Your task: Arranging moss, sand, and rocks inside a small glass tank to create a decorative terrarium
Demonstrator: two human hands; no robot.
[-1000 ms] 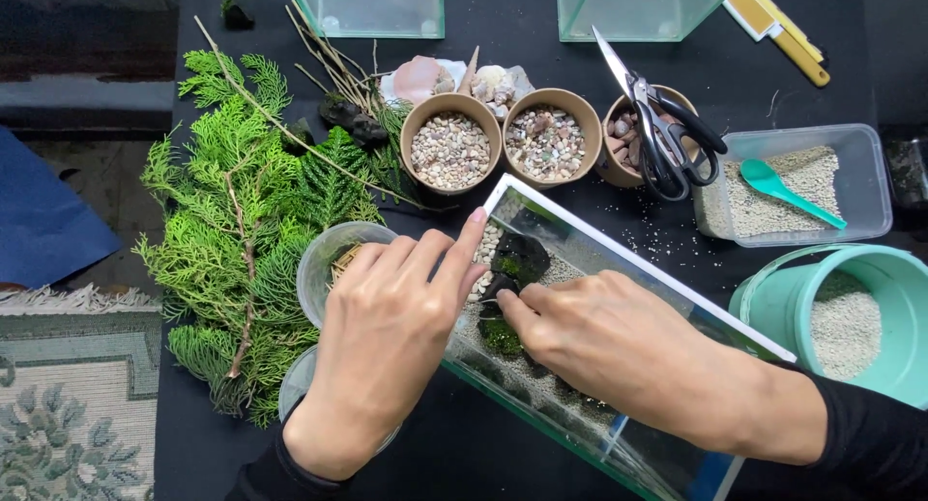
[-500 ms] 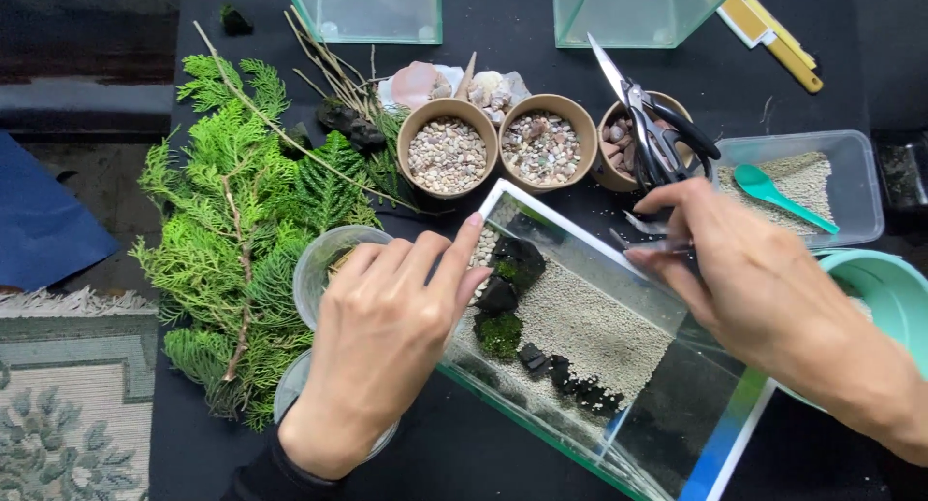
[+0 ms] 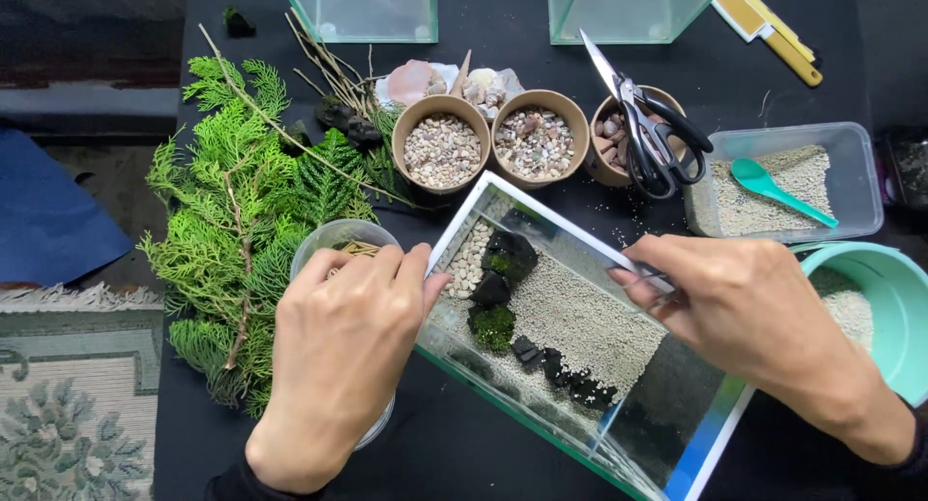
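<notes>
Steadying the glass tank [image 3: 580, 366] from both sides, the left hand [image 3: 338, 351] clasps its near-left rim and the right hand [image 3: 749, 313] pinches the far rim — a grip that apparently keeps it tilted. It rests on the black bench [image 3: 483, 462], holding sand, dark stones and moss [image 3: 493, 325]. Half a second earlier, the right hand was up by the scissors [image 3: 652, 134]. Evergreen sprigs [image 3: 242, 230] lie left — pebble pots [image 3: 443, 143] behind.

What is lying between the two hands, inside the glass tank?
In the head view, between the left hand and the right hand, the glass tank holds pale gravel, dark stones and green moss.
</notes>
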